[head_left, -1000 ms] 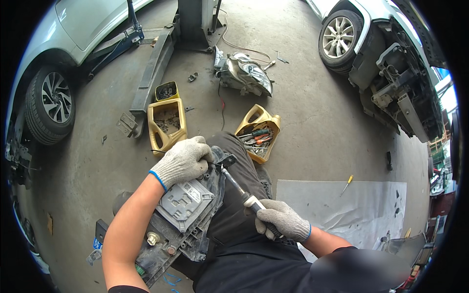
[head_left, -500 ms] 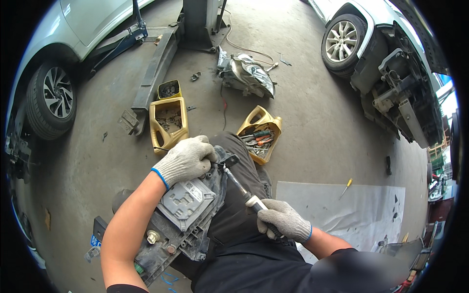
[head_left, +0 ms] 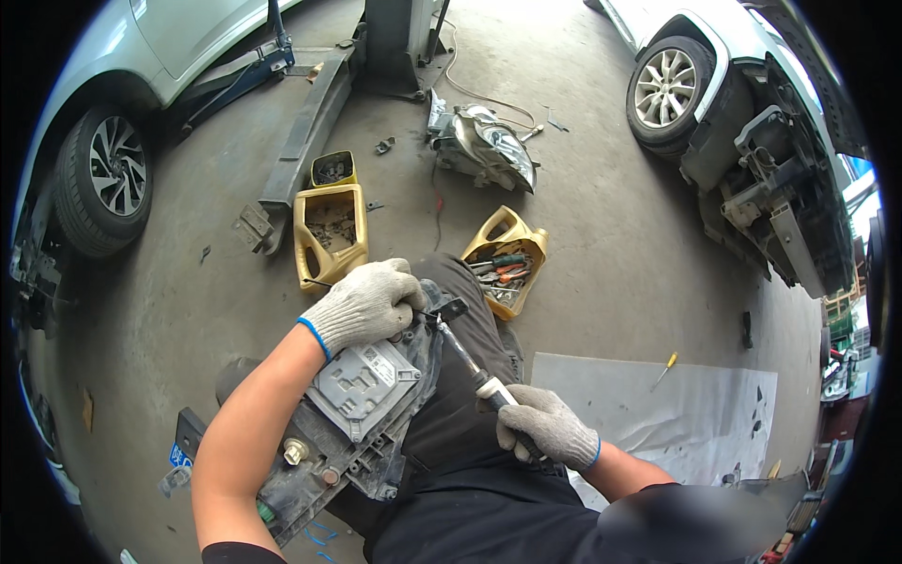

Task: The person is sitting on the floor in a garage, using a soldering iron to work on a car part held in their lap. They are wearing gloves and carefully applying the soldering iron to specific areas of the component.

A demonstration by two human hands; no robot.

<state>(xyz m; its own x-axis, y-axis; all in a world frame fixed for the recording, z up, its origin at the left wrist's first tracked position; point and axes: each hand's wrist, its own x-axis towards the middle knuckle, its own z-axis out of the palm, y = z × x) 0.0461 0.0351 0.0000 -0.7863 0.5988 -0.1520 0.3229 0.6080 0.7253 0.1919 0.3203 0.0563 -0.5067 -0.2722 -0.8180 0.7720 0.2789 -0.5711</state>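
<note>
A car headlight housing [head_left: 362,475], its back facing up, rests across my lap. A square grey metal control unit [head_left: 365,387] is mounted on it. My left hand [head_left: 371,299], in a knitted glove, is closed on a thin black rod [head_left: 319,283] that sticks out on both sides of the fist. My gloved right hand [head_left: 548,425] grips a soldering iron [head_left: 465,359] by its black and white handle. The iron's tip meets the rod's end, or nearly so, at a black tab [head_left: 453,310] on the housing's far edge.
Beyond my knees stand cut-open yellow jugs, one with small hardware [head_left: 362,221], another with hand tools [head_left: 537,273]. A second headlight [head_left: 489,150] lies farther off. To the right, a screwdriver [head_left: 665,370] lies on a grey sheet [head_left: 639,395]. Cars flank a lift post [head_left: 393,47].
The whole view has shifted slightly. Both hands keep their grips, and the iron's tip stays by the rod's end at the tab.
</note>
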